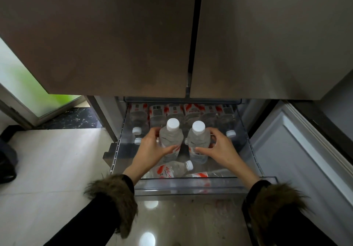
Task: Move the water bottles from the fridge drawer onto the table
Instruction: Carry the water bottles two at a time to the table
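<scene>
The clear plastic fridge drawer (191, 185) is pulled out below the closed fridge doors. My left hand (150, 148) grips an upright water bottle (171, 136) with a white cap and red-and-white label. My right hand (219, 148) grips a second upright water bottle (197, 140) beside it. Both bottles stand above the middle of the drawer. Several more bottles lie in a row at the drawer's back (183, 112). Two lie loose near the front, one at the left (170, 170) and one at the right (208, 174). No table is in view.
Two brown fridge doors (114, 45) overhang the drawer from above. An open lower fridge door (298, 150) stands at the right. Pale tiled floor (57, 159) spreads to the left, with a dark object (7, 161) at the far left edge.
</scene>
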`<move>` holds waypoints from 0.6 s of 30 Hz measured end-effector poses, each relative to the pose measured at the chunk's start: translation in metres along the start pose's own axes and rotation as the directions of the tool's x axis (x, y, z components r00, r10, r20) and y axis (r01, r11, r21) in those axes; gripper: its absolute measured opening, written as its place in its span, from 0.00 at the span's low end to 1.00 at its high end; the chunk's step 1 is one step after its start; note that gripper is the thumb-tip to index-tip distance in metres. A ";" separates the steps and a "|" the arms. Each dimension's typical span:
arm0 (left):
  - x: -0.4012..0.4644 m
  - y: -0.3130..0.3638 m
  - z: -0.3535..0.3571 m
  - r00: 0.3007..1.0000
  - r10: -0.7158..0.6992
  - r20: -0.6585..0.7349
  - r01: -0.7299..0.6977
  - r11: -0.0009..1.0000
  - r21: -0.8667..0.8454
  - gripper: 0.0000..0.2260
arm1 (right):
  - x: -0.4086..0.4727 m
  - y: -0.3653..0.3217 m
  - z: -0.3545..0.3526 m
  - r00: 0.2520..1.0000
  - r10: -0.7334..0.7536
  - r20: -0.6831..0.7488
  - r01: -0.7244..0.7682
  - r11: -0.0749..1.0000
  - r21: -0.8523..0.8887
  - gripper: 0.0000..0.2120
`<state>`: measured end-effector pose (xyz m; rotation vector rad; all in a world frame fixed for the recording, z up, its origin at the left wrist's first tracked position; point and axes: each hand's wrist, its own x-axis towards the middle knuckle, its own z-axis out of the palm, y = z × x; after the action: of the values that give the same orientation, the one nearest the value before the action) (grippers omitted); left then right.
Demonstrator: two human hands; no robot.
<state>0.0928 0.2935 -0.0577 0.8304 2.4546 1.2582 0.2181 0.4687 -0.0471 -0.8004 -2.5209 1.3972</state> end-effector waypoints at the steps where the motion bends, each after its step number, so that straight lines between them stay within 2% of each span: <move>1: -0.004 0.000 -0.005 1.000 -0.003 -0.031 0.002 1.000 -0.016 0.32 | -0.003 -0.003 0.001 1.000 -0.018 -0.016 0.018 1.000 -0.011 0.31; 6: -0.025 0.013 -0.045 0.976 -0.036 -0.213 -0.006 0.982 -0.191 0.29 | -0.024 -0.038 0.000 0.991 -0.101 -0.091 0.107 0.992 0.065 0.29; 10: -0.051 0.033 -0.093 0.934 -0.062 -0.352 -0.068 0.937 -0.343 0.28 | -0.042 -0.089 0.002 0.949 -0.264 -0.175 0.283 0.954 0.095 0.26; 12: -0.069 0.040 -0.120 0.897 -0.054 -0.439 -0.121 0.925 -0.361 0.22 | -0.053 -0.120 0.011 0.924 -0.330 -0.192 0.359 0.922 0.143 0.25; 15: -0.112 0.039 -0.169 0.835 -0.065 -0.546 -0.168 0.915 -0.366 0.15 | -0.080 -0.170 0.038 0.905 -0.392 -0.164 0.423 0.872 0.247 0.27; 18: -0.171 0.022 -0.216 0.803 -0.094 -0.589 -0.170 0.910 -0.378 0.16 | -0.118 -0.210 0.082 0.896 -0.438 -0.073 0.429 0.815 0.389 0.27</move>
<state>0.1368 0.0600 0.0825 0.3967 2.4252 2.2431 0.2081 0.2573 0.0943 -0.1192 -2.1212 1.6534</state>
